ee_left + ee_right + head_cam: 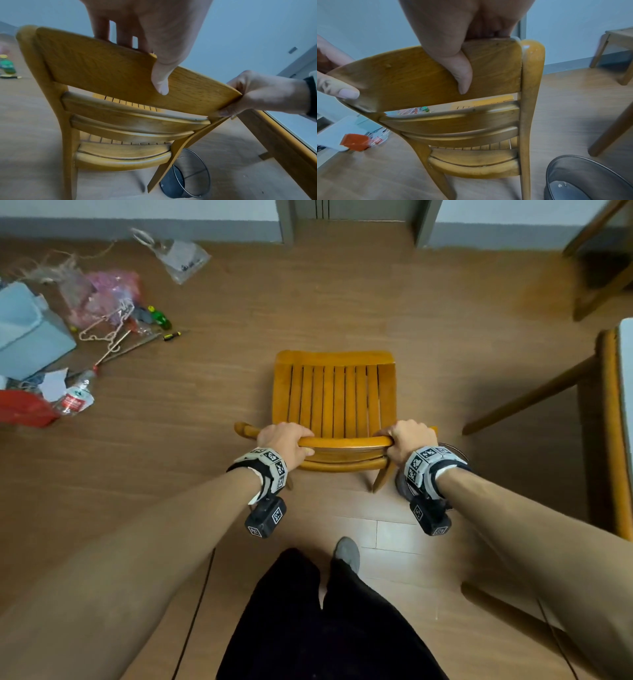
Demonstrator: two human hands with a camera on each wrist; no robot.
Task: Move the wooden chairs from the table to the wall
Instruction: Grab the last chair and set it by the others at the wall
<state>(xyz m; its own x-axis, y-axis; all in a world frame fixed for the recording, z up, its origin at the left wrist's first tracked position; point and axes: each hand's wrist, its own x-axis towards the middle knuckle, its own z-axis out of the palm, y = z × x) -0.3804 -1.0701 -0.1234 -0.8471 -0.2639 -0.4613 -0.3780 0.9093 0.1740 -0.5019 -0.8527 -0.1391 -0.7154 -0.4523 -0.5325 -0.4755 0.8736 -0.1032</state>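
Honey-yellow slatted wooden chair (pixel 335 397) stands on brown plank floor (pixel 445 320), frame centre; left hand (pixel 286 441) and right hand (pixel 407 440) each curl around its top backrest rail, thumbs behind; grey-skirted wall (pixel 137 224) across top; dark mesh bin (pixel 187 174) beside chair's rear leg.

No words, brands or numbers can be read anywhere. The plastic bottle (pixel 76 399) lying on the floor carries a red and white label, but its print is too small and blurred to make out. The clear plastic bag (pixel 181 258) near the wall has a line of dark print, also unreadable. The wrist bands (pixel 270 465) and the small cameras (pixel 265 517) under them bear black-and-white square code markers, which are patterns, not text.
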